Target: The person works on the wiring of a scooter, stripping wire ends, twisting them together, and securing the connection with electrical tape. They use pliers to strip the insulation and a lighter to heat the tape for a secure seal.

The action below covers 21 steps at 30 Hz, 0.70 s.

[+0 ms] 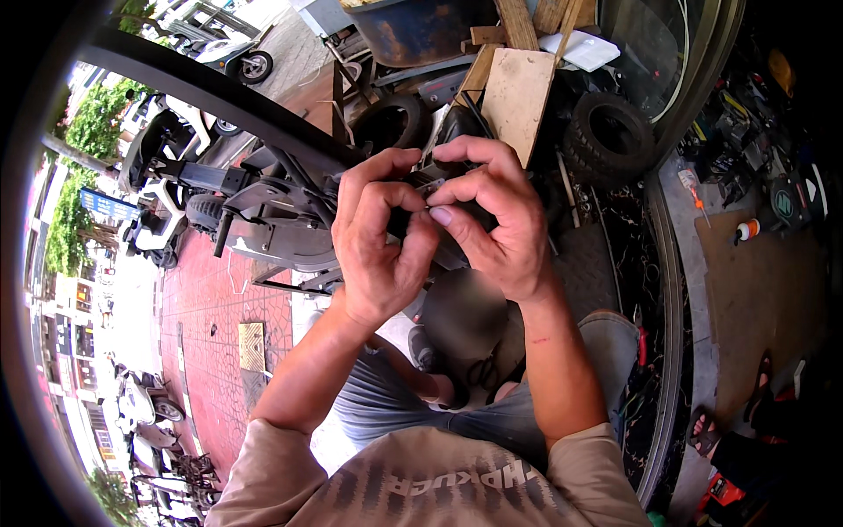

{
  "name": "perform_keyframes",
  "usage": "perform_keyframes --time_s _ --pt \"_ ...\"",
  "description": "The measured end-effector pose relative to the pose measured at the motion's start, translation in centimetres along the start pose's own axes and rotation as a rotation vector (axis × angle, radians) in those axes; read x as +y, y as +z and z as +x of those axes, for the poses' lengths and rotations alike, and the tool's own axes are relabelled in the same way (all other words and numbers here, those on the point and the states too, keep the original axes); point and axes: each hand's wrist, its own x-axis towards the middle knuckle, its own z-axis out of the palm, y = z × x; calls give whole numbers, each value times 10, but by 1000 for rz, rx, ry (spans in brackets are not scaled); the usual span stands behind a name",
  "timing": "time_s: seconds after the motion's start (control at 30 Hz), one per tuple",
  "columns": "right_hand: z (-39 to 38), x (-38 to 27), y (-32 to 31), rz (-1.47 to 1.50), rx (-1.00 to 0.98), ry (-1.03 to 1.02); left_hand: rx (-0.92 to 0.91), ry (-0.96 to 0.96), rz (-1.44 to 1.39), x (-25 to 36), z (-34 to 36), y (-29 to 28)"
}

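Observation:
My left hand (pixel 386 237) is raised at the centre, fingers curled, its fingertips close against those of my right hand (pixel 492 224). Between the meeting fingertips a small metallic piece (pixel 428 191) shows, too small and hidden to name. The thumb and index finger of my right hand pinch toward it. Just beyond my hands is the dark metal frame (pixel 299 211) of a partly dismantled scooter. A dark round shape (pixel 461 312), blurred, lies below my hands above my legs.
Tyres (pixel 610 132), wooden boards (pixel 516 101) and a rusty tub (pixel 404 31) crowd the back. Parked scooters (pixel 162 211) line the paved area (pixel 211 334) on the left. Tools, an orange screwdriver (pixel 694 193) and another person's sandalled feet (pixel 707 430) are on the right, past a door track (pixel 667 351).

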Motion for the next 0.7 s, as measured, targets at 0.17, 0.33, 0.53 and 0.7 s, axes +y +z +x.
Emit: perform_keyframes --time_s 0.17,0.33,0.53,0.7 --pt "0 3 1 11 -21 -3 44 -33 -71 -4 -6 5" --pt "-3 5 5 64 27 8 82 -71 -98 -4 -12 2" --pt "-6 3 9 11 68 25 75 13 -76 -9 -15 3" --pt "-10 1 7 -28 75 29 29 132 4 -19 -22 -3"
